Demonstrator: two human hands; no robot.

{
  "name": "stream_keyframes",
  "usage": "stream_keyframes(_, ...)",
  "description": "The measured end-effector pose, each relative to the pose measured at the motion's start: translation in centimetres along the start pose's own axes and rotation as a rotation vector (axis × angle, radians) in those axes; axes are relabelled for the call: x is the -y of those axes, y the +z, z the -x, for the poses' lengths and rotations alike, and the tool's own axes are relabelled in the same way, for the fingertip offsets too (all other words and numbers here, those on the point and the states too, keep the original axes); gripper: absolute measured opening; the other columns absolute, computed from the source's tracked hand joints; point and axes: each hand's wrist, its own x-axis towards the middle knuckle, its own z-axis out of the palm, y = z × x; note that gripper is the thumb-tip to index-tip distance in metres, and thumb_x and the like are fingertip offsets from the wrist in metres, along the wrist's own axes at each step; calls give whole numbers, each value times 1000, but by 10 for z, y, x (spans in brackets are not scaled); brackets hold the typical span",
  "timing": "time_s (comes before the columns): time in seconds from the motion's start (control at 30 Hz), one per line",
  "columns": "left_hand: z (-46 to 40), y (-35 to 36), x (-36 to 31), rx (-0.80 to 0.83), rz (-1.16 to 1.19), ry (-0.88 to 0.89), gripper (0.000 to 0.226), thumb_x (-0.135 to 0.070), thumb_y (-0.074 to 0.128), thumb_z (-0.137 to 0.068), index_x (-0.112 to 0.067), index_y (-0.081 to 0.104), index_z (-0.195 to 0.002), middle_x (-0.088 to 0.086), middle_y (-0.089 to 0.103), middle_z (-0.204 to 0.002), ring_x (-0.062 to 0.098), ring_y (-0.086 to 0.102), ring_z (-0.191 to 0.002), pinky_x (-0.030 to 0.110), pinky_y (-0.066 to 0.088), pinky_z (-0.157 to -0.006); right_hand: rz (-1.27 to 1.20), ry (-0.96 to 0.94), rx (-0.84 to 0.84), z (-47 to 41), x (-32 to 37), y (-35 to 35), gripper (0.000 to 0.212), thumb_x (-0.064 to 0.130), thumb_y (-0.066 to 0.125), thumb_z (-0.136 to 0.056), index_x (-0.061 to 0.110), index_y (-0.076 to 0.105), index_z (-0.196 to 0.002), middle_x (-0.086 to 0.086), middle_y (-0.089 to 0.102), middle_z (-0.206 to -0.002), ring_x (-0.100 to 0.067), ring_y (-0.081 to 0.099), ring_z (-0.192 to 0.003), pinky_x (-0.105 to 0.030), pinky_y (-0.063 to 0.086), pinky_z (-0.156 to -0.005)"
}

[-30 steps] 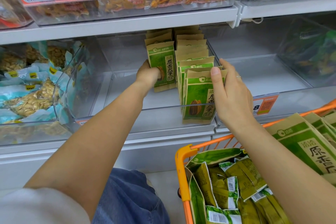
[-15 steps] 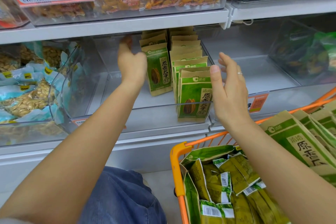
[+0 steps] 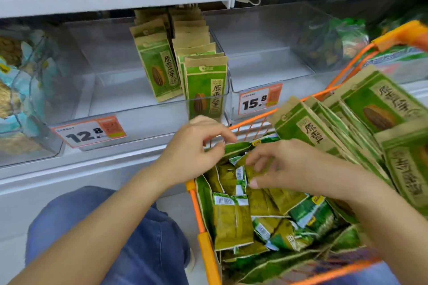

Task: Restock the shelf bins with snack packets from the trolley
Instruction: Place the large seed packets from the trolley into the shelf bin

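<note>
Both hands over the trolley [image 3: 203, 233]: left hand [image 3: 194, 150] loosely curled, seemingly pinching the open sack's rim at twelve o'clock; right hand [image 3: 284, 166] fingering the small green sunflower-seed packets [image 3: 231, 220]. Light, crinkly, slippery; grab by the sealed edges.

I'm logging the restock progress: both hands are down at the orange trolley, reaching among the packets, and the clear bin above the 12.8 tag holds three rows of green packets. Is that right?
Not quite. The head view shows the clear bin above the 12.8 tag holding two rows of green packets, not three. The rest stands: the left hand and right hand are down at the orange trolley, among its packets.
</note>
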Motion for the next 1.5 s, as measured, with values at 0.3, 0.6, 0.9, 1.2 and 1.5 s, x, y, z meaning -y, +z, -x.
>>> stream_keyframes(0.3, 3, 0, 5, -58, 42, -86, 24, -13, 55, -78, -27, 73, -86, -5, 68, -86, 15, 58, -92, 36, 43, -83, 377, -234, -17, 26, 35, 54, 101, 76, 59, -69, 27, 21, -149, 5, 32, -146, -16, 21, -136, -32, 16, -113)
stream_keyframes(0.6, 4, -1, 3, -77, 68, -104, 22, -18, 55, -80, -34, 70, -85, -14, 67, -88, 10, 57, -93, 31, 45, -82, 209, -258, -171, 25, 27, 55, 79, 62, 58, -79, 31, 28, -145, 6, 53, -130, -10, 41, -124, -25, 36, -94)
stream_keyframes(0.9, -1, -10, -10, -131, 196, -99, 20, -20, 59, -82, -32, 70, -94, -14, 69, -99, 5, 60, -104, 27, 46, -93, -173, -173, -206, 30, 24, 42, 45, 51, 49, -76, 43, 38, -119, 6, 63, -91, -9, 59, -80, -30, 48, -71)
stream_keyframes(1.2, -24, -5, -47, -52, 489, -145, 25, -43, 75, -72, -28, 67, -90, -8, 70, -90, 13, 66, -85, 34, 55, -79, -1164, 94, -156, 26, 20, -31, 39, 39, 62, -84, 18, 60, -117, -3, 70, -109, -26, 70, -94, -35, 60, -73)
stream_keyframes(1.5, -81, -10, -30, -222, -277, 84, 21, -24, 55, -94, -18, 66, -111, -4, 68, -105, 17, 58, -105, 30, 41, -88, -770, 126, -546, -32, -10, -99, 19, 16, 72, -83, 5, 70, -99, -8, 68, -85, -14, 61, -74, -22, 47, -64)
